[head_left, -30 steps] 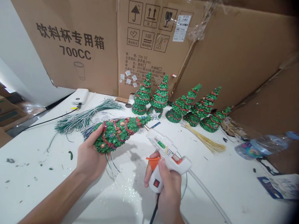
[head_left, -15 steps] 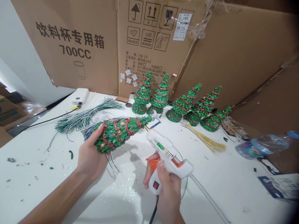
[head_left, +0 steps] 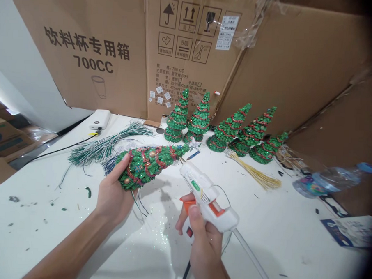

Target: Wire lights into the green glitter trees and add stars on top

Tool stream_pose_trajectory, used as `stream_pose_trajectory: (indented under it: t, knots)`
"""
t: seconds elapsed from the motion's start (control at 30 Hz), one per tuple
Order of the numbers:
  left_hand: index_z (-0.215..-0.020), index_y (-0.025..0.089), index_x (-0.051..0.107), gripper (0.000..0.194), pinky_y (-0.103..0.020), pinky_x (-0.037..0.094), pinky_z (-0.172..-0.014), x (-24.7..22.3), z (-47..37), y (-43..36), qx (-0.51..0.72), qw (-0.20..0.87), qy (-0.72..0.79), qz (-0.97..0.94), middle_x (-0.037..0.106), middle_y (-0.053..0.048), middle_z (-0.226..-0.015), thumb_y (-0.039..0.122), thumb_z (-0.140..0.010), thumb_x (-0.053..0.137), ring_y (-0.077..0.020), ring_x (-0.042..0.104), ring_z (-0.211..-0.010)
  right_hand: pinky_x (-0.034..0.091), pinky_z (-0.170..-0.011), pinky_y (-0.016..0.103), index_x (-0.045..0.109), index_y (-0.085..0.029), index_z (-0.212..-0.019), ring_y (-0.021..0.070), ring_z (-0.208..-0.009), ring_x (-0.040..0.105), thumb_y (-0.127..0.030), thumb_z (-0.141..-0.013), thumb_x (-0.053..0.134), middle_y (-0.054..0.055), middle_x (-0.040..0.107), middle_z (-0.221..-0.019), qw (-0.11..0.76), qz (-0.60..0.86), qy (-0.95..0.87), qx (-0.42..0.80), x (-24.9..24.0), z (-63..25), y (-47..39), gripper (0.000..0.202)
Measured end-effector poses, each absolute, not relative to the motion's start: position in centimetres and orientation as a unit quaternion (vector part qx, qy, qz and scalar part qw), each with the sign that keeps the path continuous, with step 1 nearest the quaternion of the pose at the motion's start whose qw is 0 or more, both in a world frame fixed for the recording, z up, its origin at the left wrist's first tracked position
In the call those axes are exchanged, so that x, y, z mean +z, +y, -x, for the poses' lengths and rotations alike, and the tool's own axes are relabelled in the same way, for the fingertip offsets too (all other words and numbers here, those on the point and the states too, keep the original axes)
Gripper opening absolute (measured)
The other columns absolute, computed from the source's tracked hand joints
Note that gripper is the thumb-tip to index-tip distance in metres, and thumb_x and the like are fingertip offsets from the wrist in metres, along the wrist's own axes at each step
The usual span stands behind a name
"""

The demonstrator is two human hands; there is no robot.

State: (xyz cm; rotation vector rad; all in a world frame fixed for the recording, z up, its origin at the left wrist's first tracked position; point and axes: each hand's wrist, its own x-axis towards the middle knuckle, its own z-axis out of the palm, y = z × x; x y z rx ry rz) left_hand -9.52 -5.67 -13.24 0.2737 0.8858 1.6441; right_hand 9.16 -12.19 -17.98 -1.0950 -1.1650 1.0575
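Observation:
My left hand (head_left: 116, 194) is wrapped round the wide base of a small glittery Christmas tree (head_left: 150, 164), which lies tilted with its tip to the right. The tree carries red garland and small gold balls, and a silver star (head_left: 194, 143) shows at or just behind its tip. Thin wires hang below its base. In my right hand (head_left: 203, 235) is a white glue gun (head_left: 199, 185) with an orange trigger. Its nozzle points up and left, close under the tree's tip; whether it touches cannot be told. A glue stick (head_left: 254, 259) sticks out of its back.
Several finished-looking green trees (head_left: 202, 117) stand along the cardboard boxes (head_left: 116, 37) at the back. Bundles of green wire (head_left: 105, 146) and yellow wire (head_left: 258, 173) lie on the white table (head_left: 61, 241). A power bank (head_left: 99, 119) sits back left, a plastic bottle (head_left: 329, 180) on the right.
The glue gun has turned slightly and its nozzle has shifted a little left and down along the tree's tip. My left hand and the tree stay nearly still.

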Motion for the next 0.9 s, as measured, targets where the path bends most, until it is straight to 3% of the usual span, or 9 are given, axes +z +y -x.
stream_pose_trajectory:
  t: [0.27, 0.57, 0.7, 0.9]
  knots:
    - [-0.109, 0.016, 0.084, 0.022, -0.038, 0.059, -0.115, -13.2, 9.4, -5.6, 0.7, 0.588, 0.389, -0.116, 0.085, -0.009, -0.117, 0.032, -0.094, 0.08, -0.0284, 0.078, -0.122, 0.047, -0.06, 0.03, 0.071, -0.022, -0.108, 0.0156, -0.061, 0.054, -0.07, -0.102, 0.06, 0.0, 0.065, -0.07, 0.56, 0.52, -0.443, 0.469, -16.3, -8.4, -12.8, 0.049]
    - [-0.109, 0.017, 0.084, 0.023, -0.039, 0.059, -0.116, -13.3, 9.5, -5.5, 0.694, 0.587, 0.4, -0.112, 0.084, -0.008, -0.122, 0.033, -0.094, 0.078, -0.0281, 0.078, -0.122, 0.047, -0.054, 0.026, 0.072, -0.021, -0.114, 0.0137, -0.056, 0.056, -0.057, -0.108, 0.058, 0.001, 0.069, -0.072, 0.567, 0.466, -0.497, 0.463, -18.2, -9.4, -12.3, 0.039]
    - [-0.11, 0.015, 0.083, 0.023, -0.04, 0.058, -0.116, -13.2, 9.5, -5.6, 0.692, 0.593, 0.397, -0.11, 0.084, -0.01, -0.121, 0.032, -0.097, 0.075, -0.0287, 0.078, -0.121, 0.048, -0.056, 0.027, 0.072, -0.02, -0.113, 0.0129, -0.057, 0.056, -0.059, -0.106, 0.06, 0.003, 0.071, -0.077, 0.571, 0.473, -0.482, 0.467, -17.8, -9.2, -12.1, 0.041]
    - [-0.109, 0.014, 0.083, 0.022, -0.039, 0.06, -0.114, -13.1, 9.7, -5.6, 0.685, 0.601, 0.398, -0.105, 0.084, -0.011, -0.12, 0.029, -0.101, 0.069, -0.027, 0.081, -0.114, 0.047, -0.058, 0.031, 0.074, -0.02, -0.114, 0.0168, -0.058, 0.058, -0.06, -0.106, 0.059, 0.0, 0.064, -0.065, 0.575, 0.475, -0.458, 0.485, -17.0, -9.1, -11.9, 0.043]
